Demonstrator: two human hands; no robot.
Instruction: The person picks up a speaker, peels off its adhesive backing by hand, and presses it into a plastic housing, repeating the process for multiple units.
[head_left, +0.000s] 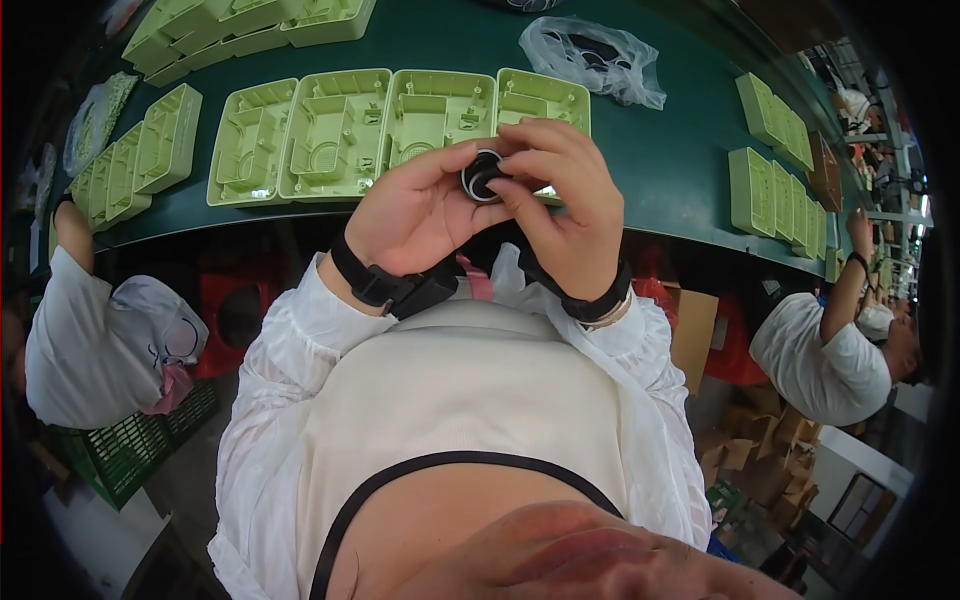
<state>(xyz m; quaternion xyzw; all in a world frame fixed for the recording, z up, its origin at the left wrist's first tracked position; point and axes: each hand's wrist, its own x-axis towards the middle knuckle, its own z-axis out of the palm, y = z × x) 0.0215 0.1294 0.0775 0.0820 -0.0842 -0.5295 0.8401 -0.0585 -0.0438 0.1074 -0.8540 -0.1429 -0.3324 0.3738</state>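
Note:
My left hand [408, 215] is palm up, with its thumb and fingertips closed on the side of a small round black part with a pale rim [484, 176]. From the other side my right hand [572, 195] pinches the same part between thumb and fingers. Both hands are above the near edge of the table. Just beyond them is a row of light-green plastic housings [338, 135], open side up, with inner ribs, posts and a round grille. The rightmost housing [560, 95] is partly hidden behind my right hand.
A clear plastic bag [592, 62] with dark parts lies on the green table [665, 150]. More green housings stand at the far left [250, 25], left [165, 140] and right [775, 195]. Co-workers sit on either side [95, 330] [825, 350]. Cardboard boxes [690, 330] stand at right.

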